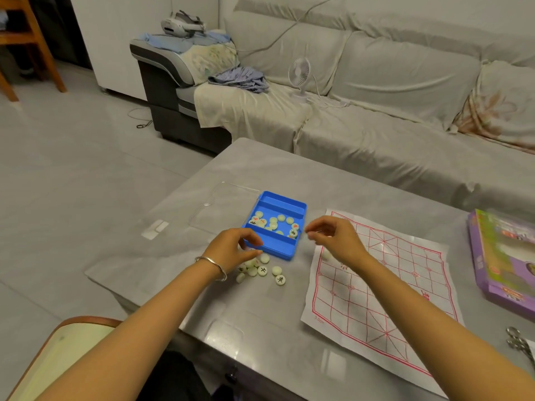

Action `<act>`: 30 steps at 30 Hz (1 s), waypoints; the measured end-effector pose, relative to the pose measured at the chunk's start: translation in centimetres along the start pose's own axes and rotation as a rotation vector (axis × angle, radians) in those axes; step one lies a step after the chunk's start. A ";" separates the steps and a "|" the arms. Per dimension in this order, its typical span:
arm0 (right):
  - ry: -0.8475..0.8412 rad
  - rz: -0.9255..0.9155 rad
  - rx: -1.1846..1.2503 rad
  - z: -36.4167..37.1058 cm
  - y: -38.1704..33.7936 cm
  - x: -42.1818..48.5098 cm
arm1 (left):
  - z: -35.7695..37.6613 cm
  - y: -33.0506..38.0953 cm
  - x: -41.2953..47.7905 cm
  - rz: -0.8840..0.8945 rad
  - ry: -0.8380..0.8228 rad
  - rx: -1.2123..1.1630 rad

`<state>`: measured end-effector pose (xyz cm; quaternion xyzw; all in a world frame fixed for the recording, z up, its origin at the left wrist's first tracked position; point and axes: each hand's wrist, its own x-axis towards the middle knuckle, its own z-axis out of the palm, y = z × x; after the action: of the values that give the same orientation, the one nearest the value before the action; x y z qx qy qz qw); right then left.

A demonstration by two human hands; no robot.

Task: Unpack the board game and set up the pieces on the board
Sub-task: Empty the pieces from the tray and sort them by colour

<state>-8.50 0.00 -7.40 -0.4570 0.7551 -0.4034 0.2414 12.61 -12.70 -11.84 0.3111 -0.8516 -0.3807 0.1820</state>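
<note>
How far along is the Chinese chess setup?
Done: the clear lid is off and the paper board lies unfolded. In hand: the left hand reaches the loose pieces beside the blue tray; the right hand hovers over the board's corner. Left: nearly all pieces, in tray and on table, still need placing.

We have a single wide view, worn on the head. It faces forward and down across the table (289,175) from close above its near edge, toward the sofa (376,82) beyond its far edge.
</note>
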 end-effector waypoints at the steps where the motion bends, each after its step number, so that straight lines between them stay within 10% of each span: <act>1: 0.057 0.008 -0.027 -1.0 0.5 0.0 | 0.2 -0.1 0.0 0.005 -0.033 0.071; 13: 0.008 0.123 -0.404 -0.1 5.9 -1.0 | 3.1 0.0 -0.7 0.036 0.030 0.218; 30: -0.077 -0.188 -0.335 7.5 1.8 -3.2 | 1.7 -3.5 -4.2 0.095 -0.133 0.604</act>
<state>-2.41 0.43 -13.09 -0.5744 0.7558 -0.2752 0.1520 16.18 -10.85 -15.89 0.2852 -0.9498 -0.1212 0.0431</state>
